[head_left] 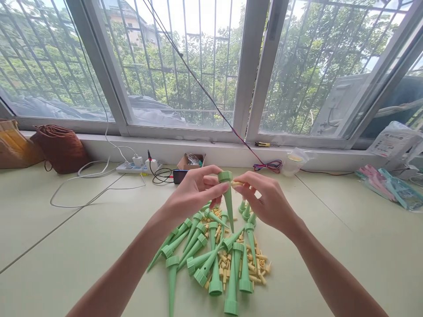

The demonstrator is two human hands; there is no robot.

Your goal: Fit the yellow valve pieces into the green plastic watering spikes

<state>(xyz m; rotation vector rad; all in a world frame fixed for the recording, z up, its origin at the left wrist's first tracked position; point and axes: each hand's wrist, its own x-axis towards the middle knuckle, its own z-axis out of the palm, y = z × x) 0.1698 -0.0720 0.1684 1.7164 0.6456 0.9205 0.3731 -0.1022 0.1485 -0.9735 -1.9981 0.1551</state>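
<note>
Just right of the green spike [228, 203], clasped tip-down by the left grip [201, 184], a yellow piece [237, 183] is pinched by the right grip [264, 193].

Before me I have the spike pile [211, 259] on the tabletop [313, 246], pegs [224, 273] among it. Behind pile: box [185, 166]. Behind, left: power strip [125, 168], then sack [61, 149]. Behind its right side: wire coil [267, 166]; packets [396, 188] further right.
</note>
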